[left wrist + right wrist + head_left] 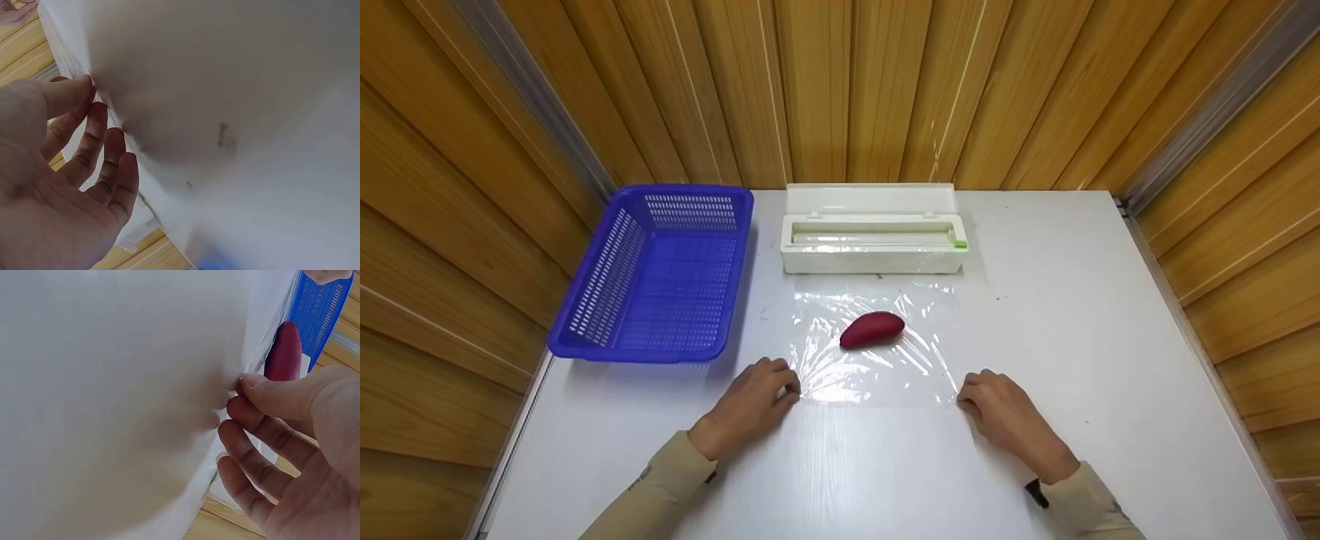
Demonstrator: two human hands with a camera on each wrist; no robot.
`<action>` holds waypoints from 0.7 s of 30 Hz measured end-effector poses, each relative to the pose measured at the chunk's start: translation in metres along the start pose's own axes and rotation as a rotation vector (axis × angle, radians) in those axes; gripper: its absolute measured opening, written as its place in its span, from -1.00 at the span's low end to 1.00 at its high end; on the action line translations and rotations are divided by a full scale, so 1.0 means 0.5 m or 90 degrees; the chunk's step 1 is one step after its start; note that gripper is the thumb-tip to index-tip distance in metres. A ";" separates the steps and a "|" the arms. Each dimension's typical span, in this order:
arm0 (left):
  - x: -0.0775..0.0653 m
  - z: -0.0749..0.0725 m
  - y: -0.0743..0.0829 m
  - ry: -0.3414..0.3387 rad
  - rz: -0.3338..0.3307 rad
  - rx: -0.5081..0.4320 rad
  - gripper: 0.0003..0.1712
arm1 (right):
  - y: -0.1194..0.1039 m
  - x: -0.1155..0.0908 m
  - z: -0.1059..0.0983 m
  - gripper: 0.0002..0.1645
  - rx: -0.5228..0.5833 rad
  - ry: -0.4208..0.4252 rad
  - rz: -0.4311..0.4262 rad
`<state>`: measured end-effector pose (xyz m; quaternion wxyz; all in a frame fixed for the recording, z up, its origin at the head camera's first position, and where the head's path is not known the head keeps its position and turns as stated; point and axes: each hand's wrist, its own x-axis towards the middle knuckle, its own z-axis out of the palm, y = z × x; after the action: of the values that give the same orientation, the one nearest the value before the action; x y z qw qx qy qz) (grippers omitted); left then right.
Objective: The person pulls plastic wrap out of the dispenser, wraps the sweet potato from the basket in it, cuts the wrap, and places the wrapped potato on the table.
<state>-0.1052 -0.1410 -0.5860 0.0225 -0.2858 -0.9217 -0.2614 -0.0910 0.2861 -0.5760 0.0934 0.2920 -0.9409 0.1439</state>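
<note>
A sheet of clear cling film (877,382) stretches from the white dispenser box (874,262) across the table toward me. On the film lies a dark red sweet potato (872,330), which the right wrist view also shows behind the thumb. My left hand (754,401) pinches the film's near left corner between thumb and index finger. At the near right corner, my right hand (997,409) pinches the film likewise. In both wrist views the other fingers of the left hand (67,163) and right hand (287,444) are loosely bent near the tabletop.
A blue plastic basket (667,292) stands on the left of the white table (1080,315). The dispenser's lid (870,199) is raised at the back, with a film roll (874,238) inside. Wooden-panelled walls (817,90) enclose the table at the back and sides.
</note>
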 end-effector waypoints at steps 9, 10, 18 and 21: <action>0.005 -0.005 0.002 -0.007 -0.009 -0.007 -0.93 | 0.006 0.001 0.001 -0.81 -0.012 -0.008 -0.004; 0.006 -0.007 0.003 -0.006 -0.010 -0.010 -0.93 | 0.007 0.001 0.001 -0.81 -0.014 -0.007 -0.005; 0.006 -0.017 0.003 0.018 -0.002 -0.006 -0.95 | 0.007 0.003 -0.006 -0.79 -0.014 0.001 -0.002; 0.006 -0.021 0.004 0.017 -0.009 -0.005 -0.95 | 0.008 0.006 -0.010 -0.78 -0.015 0.006 -0.005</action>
<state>-0.1079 -0.1432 -0.5752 0.0317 -0.2761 -0.9221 -0.2692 -0.0951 0.2894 -0.5712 0.1018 0.2938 -0.9410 0.1334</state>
